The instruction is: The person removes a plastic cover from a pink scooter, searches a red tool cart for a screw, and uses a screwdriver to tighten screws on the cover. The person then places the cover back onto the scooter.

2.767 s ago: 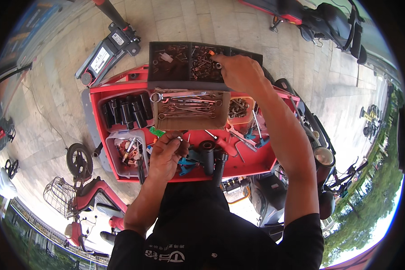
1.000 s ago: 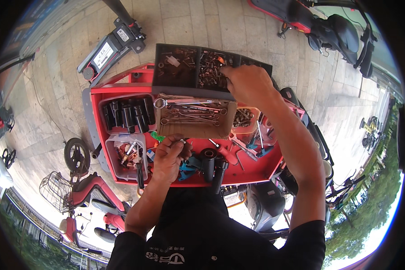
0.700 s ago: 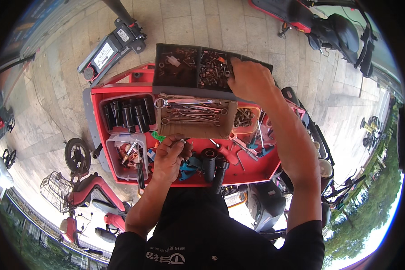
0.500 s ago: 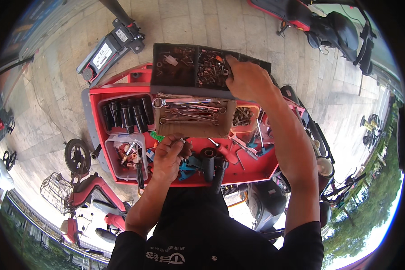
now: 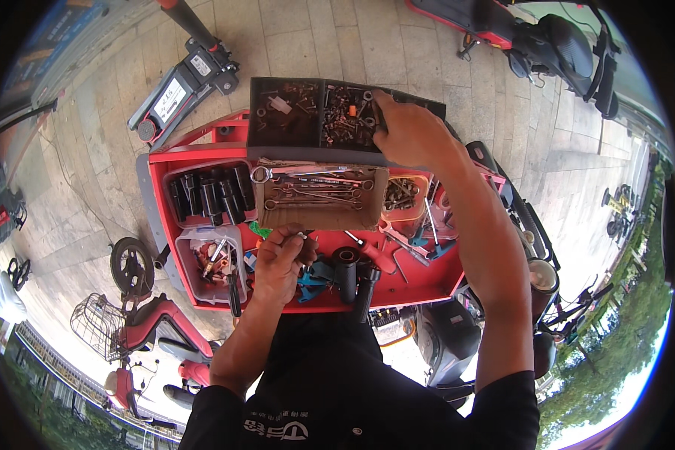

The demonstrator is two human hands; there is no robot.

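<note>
Red tray [image 5: 431, 276] below, left hand [image 5: 279, 259] still pinches a shiny bit [image 5: 301, 235]. Right hand [image 5: 412, 133] has shifted rightward over bolts [image 5: 343, 133], grip unclear.

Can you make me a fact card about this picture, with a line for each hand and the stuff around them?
Left hand: pinching a small shiny metal piece, too small to identify
Right hand: fingers down in a black divided tray, at its small metal parts
Nearest box: brown open cardboard box holding long silvery wrenches
Below: red shallow open drawer with a red-handled screwdriver
Left side: black cylindrical sockets in a clear plastic bin
Ground: pale stone paving
</note>
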